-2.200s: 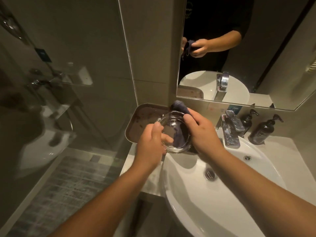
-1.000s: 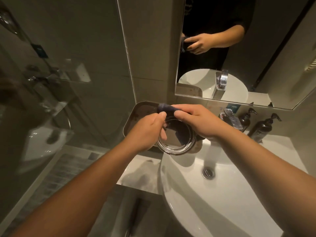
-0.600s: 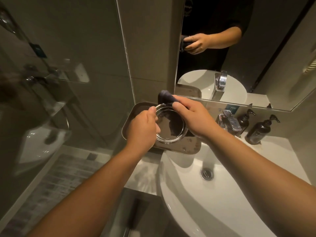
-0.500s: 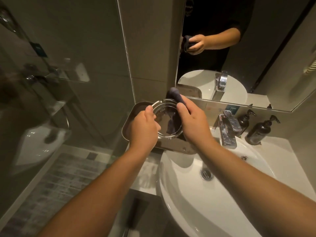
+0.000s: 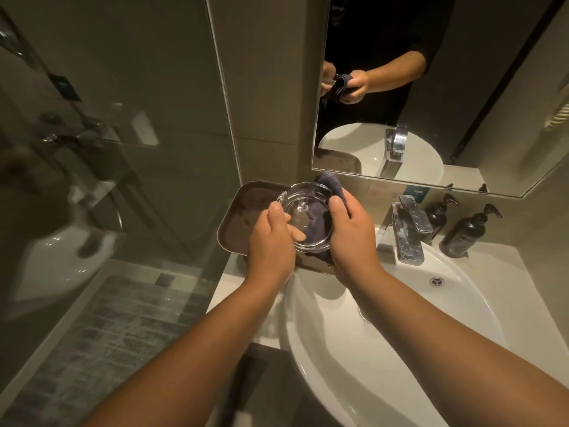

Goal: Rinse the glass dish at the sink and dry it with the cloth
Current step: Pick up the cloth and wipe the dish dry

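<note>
A round clear glass dish (image 5: 303, 211) is held tilted above the metal tray (image 5: 243, 211), left of the sink. My left hand (image 5: 271, 241) grips its near-left rim, thumb on the edge and fingertips inside the bowl. My right hand (image 5: 351, 235) holds the right rim and presses a dark blue-grey cloth (image 5: 331, 184) against the dish's outside; the cloth shows through the glass and pokes out above the far rim. The white sink basin (image 5: 400, 334) lies below and right.
A chrome tap (image 5: 406, 232) stands right of my hands, with two dark pump bottles (image 5: 468, 232) beyond it. A mirror (image 5: 431, 87) hangs above the counter. A glass shower screen (image 5: 92, 180) and tiled floor are on the left.
The dish has tipped and turned between my hands while the cloth shifted around its far and right side. Both hands stayed over the tray, drifting slightly toward the sink.
</note>
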`<state>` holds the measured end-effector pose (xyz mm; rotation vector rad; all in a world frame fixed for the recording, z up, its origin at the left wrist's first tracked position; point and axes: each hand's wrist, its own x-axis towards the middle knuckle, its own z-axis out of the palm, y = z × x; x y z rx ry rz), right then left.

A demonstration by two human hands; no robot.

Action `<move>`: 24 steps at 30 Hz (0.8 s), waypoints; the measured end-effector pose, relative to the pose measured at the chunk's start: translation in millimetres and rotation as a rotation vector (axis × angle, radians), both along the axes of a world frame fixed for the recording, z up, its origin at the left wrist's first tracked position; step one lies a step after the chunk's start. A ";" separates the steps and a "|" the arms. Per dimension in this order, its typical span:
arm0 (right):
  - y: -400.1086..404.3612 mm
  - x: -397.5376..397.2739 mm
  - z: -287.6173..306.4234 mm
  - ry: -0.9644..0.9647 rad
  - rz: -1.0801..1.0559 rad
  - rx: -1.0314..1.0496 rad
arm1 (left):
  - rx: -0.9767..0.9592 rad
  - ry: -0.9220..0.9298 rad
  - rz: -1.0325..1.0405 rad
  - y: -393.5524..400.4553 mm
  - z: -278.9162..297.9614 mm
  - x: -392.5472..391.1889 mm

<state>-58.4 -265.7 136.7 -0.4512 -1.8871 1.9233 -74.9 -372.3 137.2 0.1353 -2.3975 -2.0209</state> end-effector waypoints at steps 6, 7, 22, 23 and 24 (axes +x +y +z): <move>9.8 0.8 -0.1 -0.052 0.106 0.072 | -0.019 -0.055 -0.206 -17.2 1.8 1.8; 10.1 0.8 -0.4 -0.059 0.118 0.079 | -0.020 -0.054 -0.210 -18.3 0.7 2.7; 1.6 16.0 -7.8 -0.150 0.114 0.126 | -0.034 -0.072 -0.156 -24.5 -18.7 17.4; 0.7 16.8 -8.9 -0.155 0.108 0.133 | -0.041 -0.072 -0.152 -25.3 -19.3 17.7; -0.1 17.5 -10.7 -0.166 0.102 0.145 | -0.050 -0.069 -0.146 -26.2 -20.9 17.7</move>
